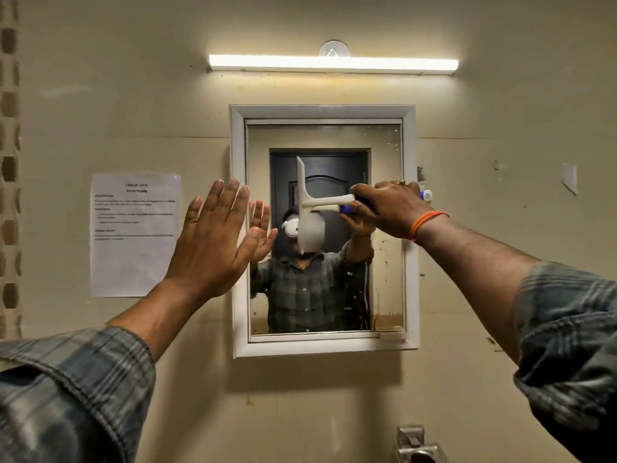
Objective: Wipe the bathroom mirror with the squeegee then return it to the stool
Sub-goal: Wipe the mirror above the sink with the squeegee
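A white-framed mirror [387, 228] hangs on the beige wall straight ahead. My right hand [390, 205] grips the blue handle of a white squeegee [312, 200]. Its blade stands upright against the glass near the mirror's middle, with the handle pointing right. My left hand [213, 238] is raised flat with fingers spread, at the mirror's left frame edge, holding nothing. The glass reflects a person in a plaid shirt and a dark door. The stool is out of view.
A lit tube light [334, 63] runs above the mirror. A printed paper sheet [133, 235] is taped to the wall at the left. A metal fixture [417, 446] sticks out below the mirror at the bottom edge.
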